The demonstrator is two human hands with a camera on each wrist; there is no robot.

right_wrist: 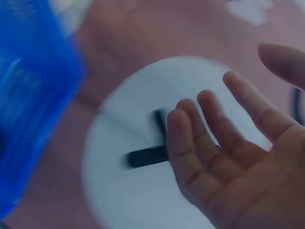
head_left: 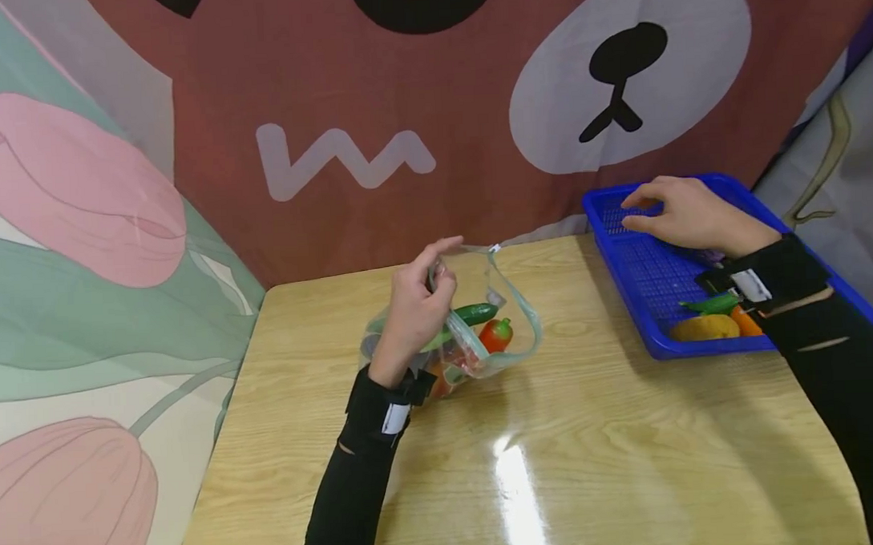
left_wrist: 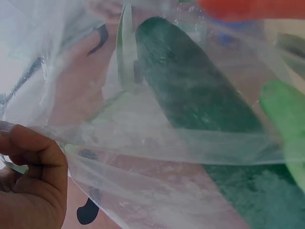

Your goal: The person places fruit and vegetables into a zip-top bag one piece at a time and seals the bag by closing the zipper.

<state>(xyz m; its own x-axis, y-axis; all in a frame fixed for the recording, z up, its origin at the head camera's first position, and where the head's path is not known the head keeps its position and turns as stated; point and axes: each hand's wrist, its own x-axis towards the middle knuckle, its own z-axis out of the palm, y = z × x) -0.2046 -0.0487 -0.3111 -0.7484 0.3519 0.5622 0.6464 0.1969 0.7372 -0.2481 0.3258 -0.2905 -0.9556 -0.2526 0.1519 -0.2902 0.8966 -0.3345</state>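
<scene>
A clear zip bag point(head_left: 530, 321) sits on the wooden tabletop point(head_left: 593, 427), near the middle, and the left hand point(head_left: 414, 300) grips its top edge with bent fingers. The mouth of the bag is wide open and faces toward the right. Inside the bag is a long green cucumber point(head_left: 476, 314), tilted up a little at one end. Just beside it in the bag is a shiny red vegetable point(head_left: 496, 335) with a green top. In the left wrist view a light green thing point(left_wrist: 286, 114) shows close to the cucumber, but I cannot tell what it is. More things are in the bottom of the bag, though the folds make them hard to see. The right hand point(head_left: 683, 212) is over the blue basket point(head_left: 628, 298), well apart from the bag. Its fingers are loose and a little bent, and it is free, with the palm bare in the right wrist view. The basket is on the right side of the tabletop. At its near end are a yellow lump point(head_left: 704, 328), a green pepper point(head_left: 713, 304) just behind it, and an orange thing point(head_left: 746, 323) beside it, partly hidden by the right wrist. Behind everything hangs a brown cloth point(head_left: 320, 236) with a bear face on it.
</scene>
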